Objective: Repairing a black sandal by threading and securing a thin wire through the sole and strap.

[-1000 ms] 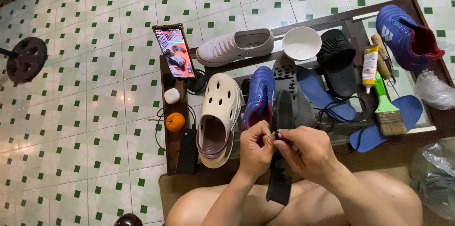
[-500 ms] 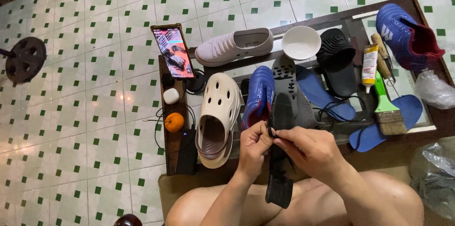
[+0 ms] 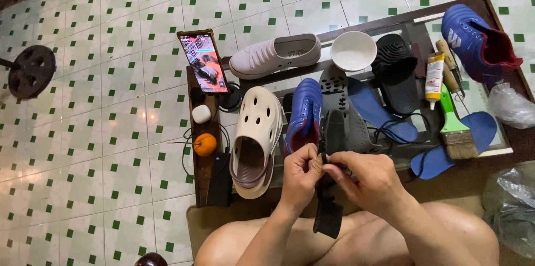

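Between both hands (image 3: 334,174) — black sandal (image 3: 330,188), upright.

Clog (image 3: 254,142) left of sneaker (image 3: 304,115), bowl (image 3: 353,51) behind

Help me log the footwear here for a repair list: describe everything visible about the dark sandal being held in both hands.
The dark sandal is black or dark grey, of rubber or foam by its look, long and narrow. It stands nearly on edge, one end over the table edge, the other hanging above the person's bare legs. The left hand and right hand pinch it near its middle; what the fingers work on is hidden. Its upper end lies close beside a grey perforated shoe.
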